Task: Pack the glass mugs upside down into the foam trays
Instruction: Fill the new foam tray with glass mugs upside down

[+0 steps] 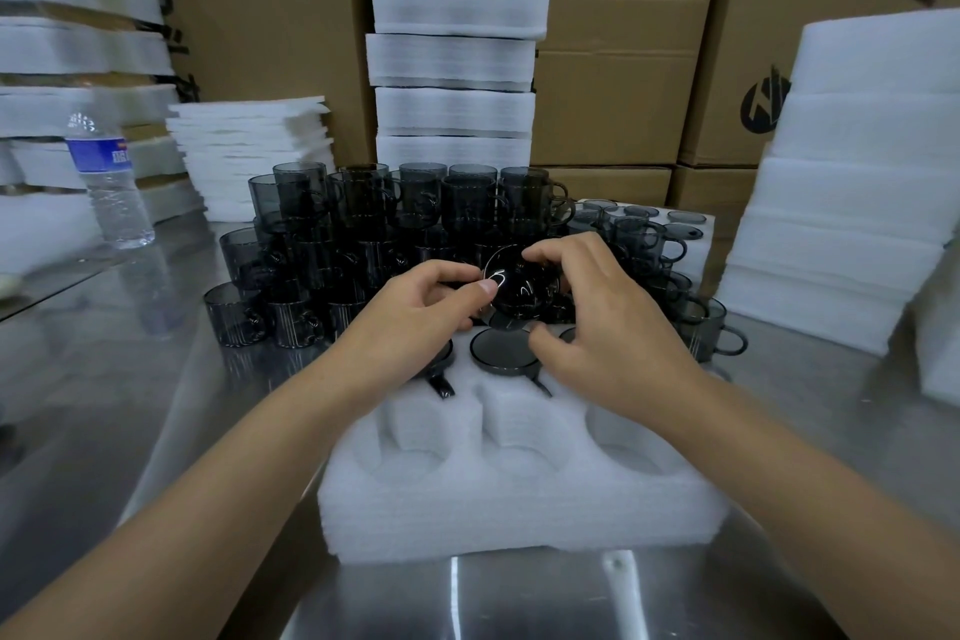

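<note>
The glass mug (519,288) is dark and see-through. It is up in the air, tipped so its round bottom faces the camera, just above the far row of the foam tray (519,509). The tray lies on the shiny table (130,379). A packed mug (501,349) sits upside down in the far row. A second mug (441,379) beside it is partly hidden under the left hand (415,312). Three round holes show in the near row. A big pile of mugs (374,213) stands right behind the tray, very close to the hands. A water bottle (109,182), white foam stacks (452,42) and cardboard boxes (613,68) are farther back. The left fingers (485,286) curl in and pinch the held mug from one side. The right hand (608,327) bends its fingers (550,252) around the other side, so both hands hold it.
</note>
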A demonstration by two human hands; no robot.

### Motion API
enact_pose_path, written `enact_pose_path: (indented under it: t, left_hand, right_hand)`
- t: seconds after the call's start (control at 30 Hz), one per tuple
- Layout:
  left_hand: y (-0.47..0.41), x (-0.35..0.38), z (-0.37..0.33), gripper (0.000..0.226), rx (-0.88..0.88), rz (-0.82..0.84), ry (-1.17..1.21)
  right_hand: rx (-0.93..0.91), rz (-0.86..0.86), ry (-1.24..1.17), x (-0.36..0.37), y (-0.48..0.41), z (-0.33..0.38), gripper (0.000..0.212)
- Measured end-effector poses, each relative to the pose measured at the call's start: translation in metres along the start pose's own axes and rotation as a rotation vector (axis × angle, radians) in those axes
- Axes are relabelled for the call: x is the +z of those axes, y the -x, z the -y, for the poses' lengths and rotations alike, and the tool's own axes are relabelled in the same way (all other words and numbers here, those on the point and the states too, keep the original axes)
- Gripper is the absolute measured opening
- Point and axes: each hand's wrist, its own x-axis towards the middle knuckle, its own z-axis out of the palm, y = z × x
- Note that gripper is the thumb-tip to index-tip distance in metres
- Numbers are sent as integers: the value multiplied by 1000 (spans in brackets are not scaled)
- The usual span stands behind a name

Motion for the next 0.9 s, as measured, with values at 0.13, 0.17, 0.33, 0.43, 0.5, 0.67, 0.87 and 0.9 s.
enact_pose_path:
  t: [0.13,0.17,0.33,0.43,0.5,0.67,0.87,0.9]
  left_hand:
    - [1,-1,0,18,11,11,-6]
    - [1,-1,0,23,11,14,-7]
    - [1,1,-1,44,8,41,-3]
    - [3,0,-2,42,11,70,-2]
    - [3,0,-4,43,12,81,-7]
    - [4,-1,-6,48,-4,71,-5]
    - [5,0,-7,47,-15,80,25]
    - [5,0,-6,47,-14,87,27]
  right_hand:
    - [-8,-5,1,0,0,-1,52]
    - [-13,-9,-2,0,0,-1,52]
    - [-53,-34,-18,0,0,0,53]
    - [-97,-74,-14,-1,-1,1,54]
    - [-116,-102,-10,-1,-1,1,54]
    - [-122,-169,15,-1,-1,1,57]
    - [-112,-266,-3,-1,-2,2,58]
    - [-112,-274,-8,-2,-2,2,57]
